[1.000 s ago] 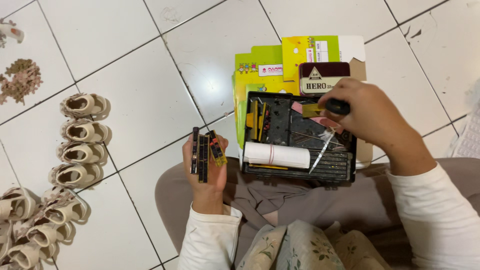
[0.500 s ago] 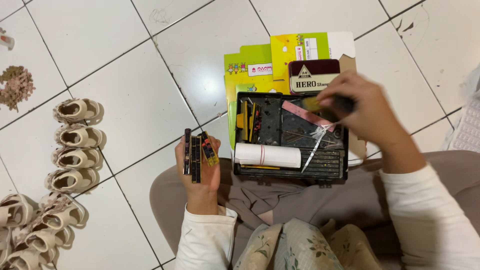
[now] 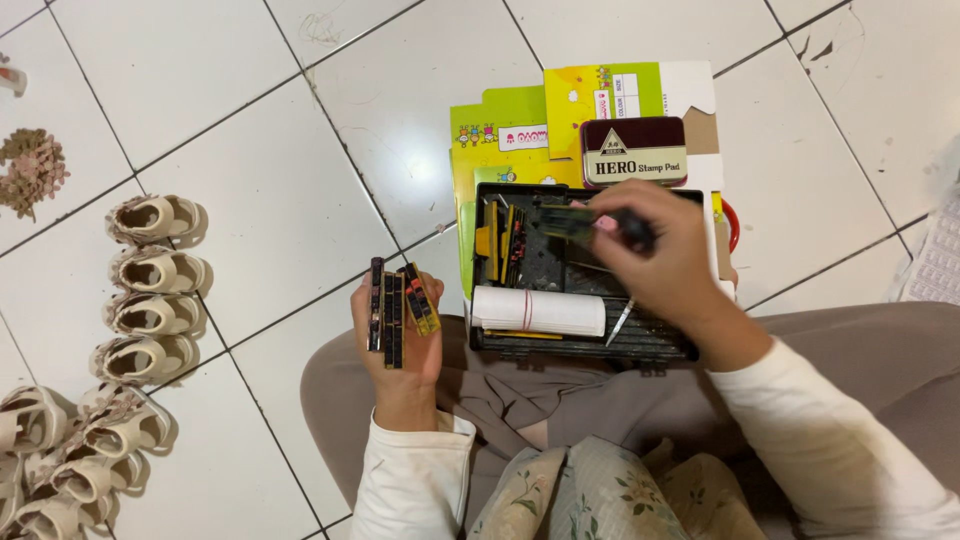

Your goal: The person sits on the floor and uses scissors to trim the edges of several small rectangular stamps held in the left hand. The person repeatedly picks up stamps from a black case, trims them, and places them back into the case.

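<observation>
Several dark, narrow stamp strips (image 3: 395, 312), one yellow-edged, lie fanned across my left hand (image 3: 400, 335), fingers curled loosely under them, above my lap. My right hand (image 3: 660, 250) pinches a dark-handled tool (image 3: 600, 222) over the black plastic case (image 3: 580, 345), which holds upright strips and a white paper roll (image 3: 540, 311). Behind the case sit a maroon tin (image 3: 633, 152) and yellow-green cards (image 3: 500, 140). Glossy white floor tiles (image 3: 250, 110) carry a row of small beige sandals (image 3: 155, 285).

Small beige sandals (image 3: 150, 290) lined on white tile floor (image 3: 250, 130), brown scraps (image 3: 32, 170) nearby
</observation>
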Available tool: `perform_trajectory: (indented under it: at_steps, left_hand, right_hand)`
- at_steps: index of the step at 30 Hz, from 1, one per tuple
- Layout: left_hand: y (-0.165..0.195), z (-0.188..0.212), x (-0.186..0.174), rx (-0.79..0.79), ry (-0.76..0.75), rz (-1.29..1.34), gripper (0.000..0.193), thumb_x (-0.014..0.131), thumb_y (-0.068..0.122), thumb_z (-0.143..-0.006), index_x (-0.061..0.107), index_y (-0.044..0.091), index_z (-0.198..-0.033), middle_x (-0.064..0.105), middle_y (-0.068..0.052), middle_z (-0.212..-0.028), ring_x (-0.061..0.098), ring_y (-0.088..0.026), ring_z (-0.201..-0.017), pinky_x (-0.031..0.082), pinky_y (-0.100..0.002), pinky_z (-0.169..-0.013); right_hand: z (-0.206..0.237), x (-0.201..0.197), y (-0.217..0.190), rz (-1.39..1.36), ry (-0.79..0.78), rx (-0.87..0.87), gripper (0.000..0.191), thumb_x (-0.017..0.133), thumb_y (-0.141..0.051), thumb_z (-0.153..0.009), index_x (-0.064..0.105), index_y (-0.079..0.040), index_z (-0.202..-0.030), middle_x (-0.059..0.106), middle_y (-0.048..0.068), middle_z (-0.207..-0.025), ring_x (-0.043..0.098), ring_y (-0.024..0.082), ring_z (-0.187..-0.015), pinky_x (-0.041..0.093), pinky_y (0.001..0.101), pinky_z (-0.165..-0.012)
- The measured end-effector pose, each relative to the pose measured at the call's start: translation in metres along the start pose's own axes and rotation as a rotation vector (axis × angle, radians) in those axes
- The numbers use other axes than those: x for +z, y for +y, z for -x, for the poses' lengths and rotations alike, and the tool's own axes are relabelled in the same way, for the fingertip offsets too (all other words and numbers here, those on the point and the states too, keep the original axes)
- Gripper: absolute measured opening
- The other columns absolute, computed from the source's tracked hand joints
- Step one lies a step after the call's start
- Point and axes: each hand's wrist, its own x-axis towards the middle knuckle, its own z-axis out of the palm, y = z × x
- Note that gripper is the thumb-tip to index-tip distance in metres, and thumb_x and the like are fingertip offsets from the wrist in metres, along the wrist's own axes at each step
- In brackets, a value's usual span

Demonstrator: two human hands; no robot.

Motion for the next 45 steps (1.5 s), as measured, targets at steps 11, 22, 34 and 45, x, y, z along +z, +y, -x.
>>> perform_trajectory:
  at_steps: [11, 22, 34, 45]
  left_hand:
    - [0.000, 0.002, 0.001, 0.004, -0.009, 0.017, 0.033, 0.045, 0.029, -0.109, 0.056, 0.008, -0.086, 0.059, -0.011, -0.078, 0.055, -0.025, -0.079, 0.042, -0.041, -0.084]
    - [-0.001, -0.002, 0.000, -0.002, 0.010, 0.012, 0.035, 0.044, 0.030, -0.108, 0.058, 0.007, -0.085, 0.060, -0.011, -0.079, 0.056, -0.025, -0.079, 0.042, -0.040, -0.084]
    - [0.005, 0.001, 0.001, -0.006, 0.123, -0.064, 0.039, 0.043, 0.031, -0.105, 0.059, 0.006, -0.080, 0.059, -0.012, -0.073, 0.055, -0.026, -0.077, 0.045, -0.039, -0.084]
    - [0.008, 0.002, 0.004, 0.017, 0.110, -0.070, 0.037, 0.044, 0.029, -0.107, 0.056, 0.007, -0.080, 0.056, -0.009, -0.073, 0.052, -0.022, -0.075, 0.043, -0.038, -0.082]
  right_hand:
    - [-0.004, 0.028, -0.006, 0.297, -0.020, -0.416, 0.021, 0.083, 0.002, -0.080, 0.067, -0.002, -0.092, 0.068, 0.012, -0.093, 0.071, 0.033, -0.092, 0.059, 0.0379, -0.088]
    - [0.001, 0.018, 0.000, 0.352, -0.209, -0.342, 0.030, 0.079, 0.001, -0.064, 0.072, -0.008, -0.092, 0.068, 0.006, -0.092, 0.070, 0.029, -0.087, 0.057, 0.0369, -0.071]
    - [0.044, -0.126, 0.011, 0.049, 0.067, 0.400, 0.015, 0.063, -0.009, -0.097, 0.057, -0.006, -0.109, 0.063, 0.000, -0.097, 0.057, 0.006, -0.088, 0.049, 0.0232, -0.078]
    - [0.041, -0.069, 0.006, 0.473, -0.079, 0.245, 0.028, 0.084, -0.017, -0.078, 0.076, -0.010, -0.105, 0.059, 0.011, -0.094, 0.064, 0.026, -0.080, 0.054, 0.0355, -0.071]
